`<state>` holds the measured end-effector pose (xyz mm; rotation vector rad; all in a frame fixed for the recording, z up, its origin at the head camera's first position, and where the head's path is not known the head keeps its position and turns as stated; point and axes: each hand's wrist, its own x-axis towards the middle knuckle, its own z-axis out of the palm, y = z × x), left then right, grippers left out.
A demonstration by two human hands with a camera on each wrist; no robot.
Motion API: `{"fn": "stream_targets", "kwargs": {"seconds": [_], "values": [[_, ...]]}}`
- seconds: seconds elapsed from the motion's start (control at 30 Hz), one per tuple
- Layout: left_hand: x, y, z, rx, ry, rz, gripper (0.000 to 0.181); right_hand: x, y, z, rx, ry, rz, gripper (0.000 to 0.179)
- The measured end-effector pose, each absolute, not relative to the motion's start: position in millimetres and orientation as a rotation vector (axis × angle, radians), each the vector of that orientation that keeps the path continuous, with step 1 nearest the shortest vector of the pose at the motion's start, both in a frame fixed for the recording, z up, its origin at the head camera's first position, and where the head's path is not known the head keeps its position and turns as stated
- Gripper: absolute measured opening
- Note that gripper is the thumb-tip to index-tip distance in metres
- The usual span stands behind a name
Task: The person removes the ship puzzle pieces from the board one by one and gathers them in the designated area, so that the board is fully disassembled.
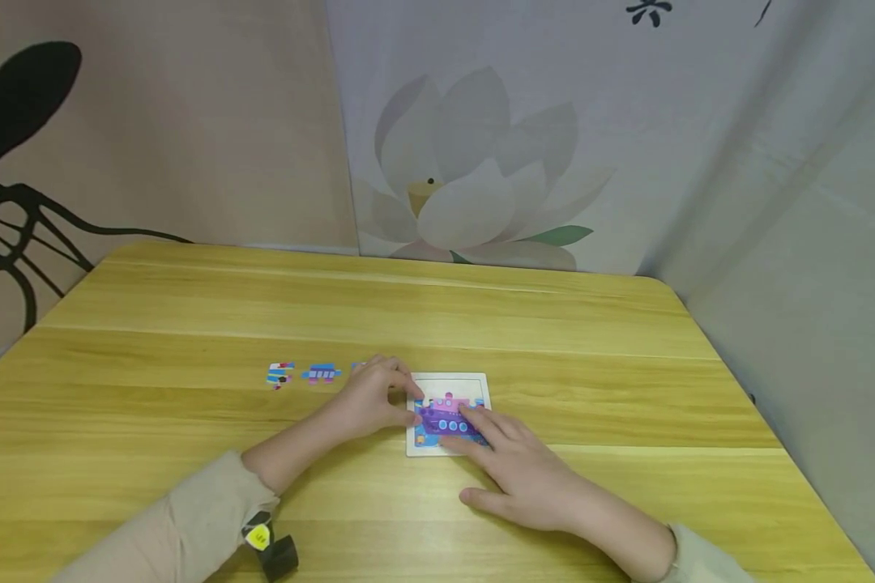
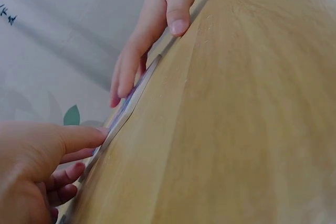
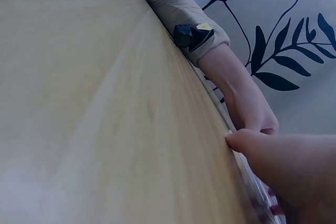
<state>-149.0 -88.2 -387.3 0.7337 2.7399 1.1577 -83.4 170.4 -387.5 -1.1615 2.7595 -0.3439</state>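
A small jigsaw puzzle in a white tray [image 1: 448, 382] lies on the table, its lower part filled with a picture of a purple ship [image 1: 443, 423]. At the tray's left side is my left hand [image 1: 374, 397], thumb and index finger apart, their tips right at the edge of the puzzle. In the left wrist view, the left thumb [image 2: 86, 137] meets the tray's rim. My right hand [image 1: 528, 478] reaches in from the lower right. Its extended fingers rest over the right part of the picture, and its thumb spreads out toward the table.
Loose puzzle pieces lie left of the tray: a multicoloured one [image 1: 280, 374], a blue and purple one [image 1: 322, 373], and another partly hidden behind the left hand. A black wrist device [image 1: 270, 546] is strapped at the left sleeve. Behind the wooden table [image 1: 591, 364] hangs a printed curtain [image 1: 474, 162].
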Motion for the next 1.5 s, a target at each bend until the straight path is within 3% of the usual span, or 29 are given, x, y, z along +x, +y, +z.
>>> {"fn": "stream_targets", "kwargs": {"seconds": [0.53, 0.9, 1.5], "values": [[-150, -88, -388, 0.82, 2.715, 1.233, 0.02, -80, 157, -381, -1.098, 2.784, -0.213, 0.059], [-148, -91, -382, 0.692, 2.525, 1.488, 0.009, -80, 157, -375, -1.077, 2.758, -0.223, 0.058], [-143, -114, -370, 0.463, 2.442, 1.643, 0.012, -79, 157, -378, -1.077, 2.749, -0.226, 0.058]]}}
